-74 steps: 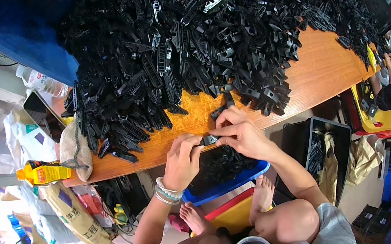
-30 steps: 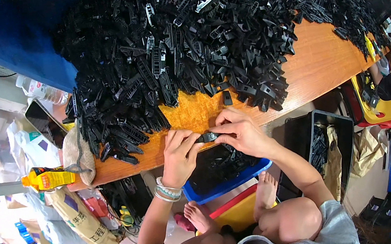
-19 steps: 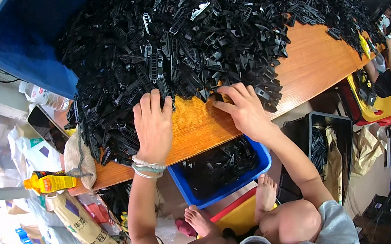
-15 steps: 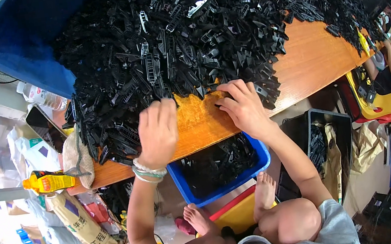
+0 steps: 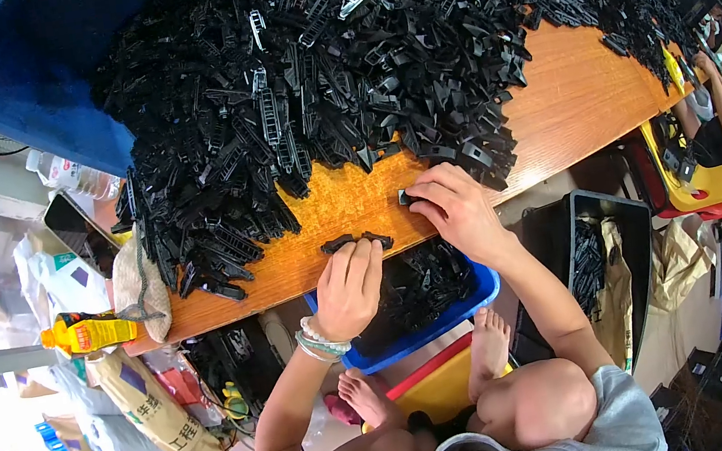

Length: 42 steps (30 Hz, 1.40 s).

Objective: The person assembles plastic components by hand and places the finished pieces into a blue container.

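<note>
A big heap of black plastic parts (image 5: 306, 95) covers much of the wooden table (image 5: 578, 93). My left hand (image 5: 347, 292), with bracelets at the wrist, is at the table's front edge. Its closed fingers grip a long black plastic part (image 5: 356, 242), whose ends stick out past the fingertips. To the right and slightly farther back, my right hand (image 5: 459, 212) pinches a small black plastic piece (image 5: 408, 196) just above the wood. Below the edge, a blue bin (image 5: 483, 291) holds more black parts; my left hand hides some of it.
A dark crate (image 5: 578, 223) stands on the floor at the right. On the left lie a phone (image 5: 80, 230), a water bottle (image 5: 73, 176), a yellow bottle (image 5: 97, 333) and a cloth bundle (image 5: 138, 294). A co-worker's arm (image 5: 721, 96) reaches in beside a yellow chair (image 5: 706, 188).
My left hand has come away from the heap toward the table's front edge, with a black part now in it. My right hand has shifted slightly nearer me, its small piece now plainer.
</note>
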Each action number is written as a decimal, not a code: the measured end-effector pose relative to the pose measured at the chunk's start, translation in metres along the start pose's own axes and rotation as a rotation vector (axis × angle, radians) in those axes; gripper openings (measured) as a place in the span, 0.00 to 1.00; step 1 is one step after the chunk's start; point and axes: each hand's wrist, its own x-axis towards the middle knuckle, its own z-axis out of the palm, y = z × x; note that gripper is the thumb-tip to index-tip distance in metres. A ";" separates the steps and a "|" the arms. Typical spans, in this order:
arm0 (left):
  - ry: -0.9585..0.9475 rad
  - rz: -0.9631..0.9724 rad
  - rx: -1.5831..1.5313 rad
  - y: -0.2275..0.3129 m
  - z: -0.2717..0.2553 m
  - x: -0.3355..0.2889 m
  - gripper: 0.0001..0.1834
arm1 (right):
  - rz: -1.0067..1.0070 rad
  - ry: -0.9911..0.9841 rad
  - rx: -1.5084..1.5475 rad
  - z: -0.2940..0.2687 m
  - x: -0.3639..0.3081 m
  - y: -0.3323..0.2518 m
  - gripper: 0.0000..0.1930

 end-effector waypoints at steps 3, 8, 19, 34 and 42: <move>-0.013 -0.002 -0.027 0.004 0.002 -0.014 0.17 | 0.078 0.027 0.014 0.002 -0.001 -0.010 0.15; 0.063 -0.272 -0.032 0.002 -0.013 -0.007 0.19 | 0.134 0.095 -0.153 0.001 -0.008 -0.024 0.15; 0.016 -0.506 -0.360 -0.019 -0.015 0.001 0.12 | 0.301 -0.137 0.509 0.005 -0.002 -0.028 0.12; -0.098 -0.229 -0.035 -0.045 -0.024 0.026 0.13 | 0.050 -0.085 0.209 -0.006 0.022 -0.016 0.06; -0.281 -0.034 0.408 -0.067 -0.011 0.046 0.21 | -0.037 0.144 -0.370 0.012 0.051 0.003 0.08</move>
